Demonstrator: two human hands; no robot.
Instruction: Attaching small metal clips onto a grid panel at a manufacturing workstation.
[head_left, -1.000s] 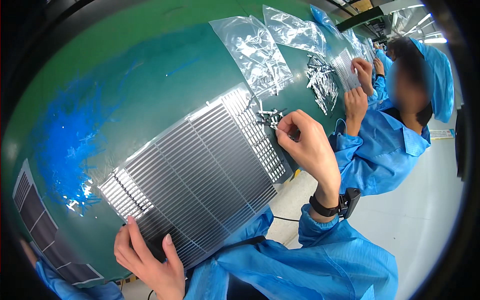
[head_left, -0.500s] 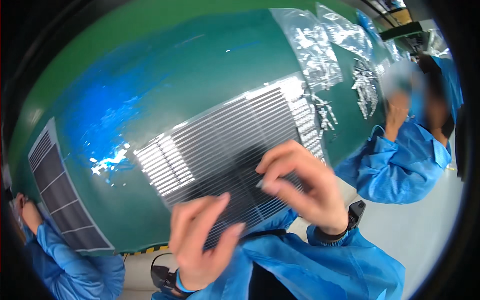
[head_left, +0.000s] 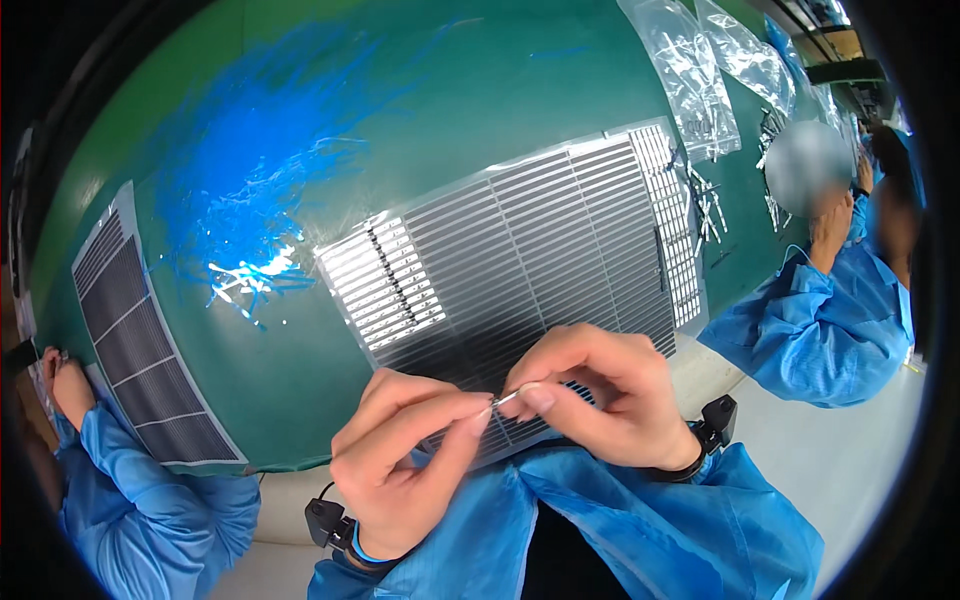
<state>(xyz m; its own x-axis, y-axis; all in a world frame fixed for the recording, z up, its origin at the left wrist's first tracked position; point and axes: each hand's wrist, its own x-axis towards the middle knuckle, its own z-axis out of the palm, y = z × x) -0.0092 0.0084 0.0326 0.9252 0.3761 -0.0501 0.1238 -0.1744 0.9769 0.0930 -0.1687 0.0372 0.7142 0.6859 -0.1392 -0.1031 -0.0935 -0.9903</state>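
Note:
Just above the near edge of the dark striped sheet (head_left: 530, 240), my two hands meet at the fingertips. A small thin light-coloured strip (head_left: 507, 398) spans the gap between them. My left hand (head_left: 405, 450) is closed, thumb and forefinger pinched at the strip's left end. My right hand (head_left: 605, 395) pinches the other end between thumb and forefinger. The strip's ends are hidden by the fingers. Rows of white strips (head_left: 385, 285) lie at the sheet's left side, and a band of small silvery pieces (head_left: 668, 225) runs along its right side.
Beyond the sheet to the left spreads a pile of blue film slivers (head_left: 235, 150), with white bits (head_left: 260, 275) at its near end. Another dark sheet (head_left: 150, 350) lies far left. Clear plastic bags (head_left: 690, 85) and loose pieces (head_left: 710, 210) are right. Blue-sleeved co-workers (head_left: 815, 330) sit on both sides.
My hands have come together. My left fingers have closed from apart into a pinch, and the strip now shows between both hands. The view has shifted, so the table appears further right.

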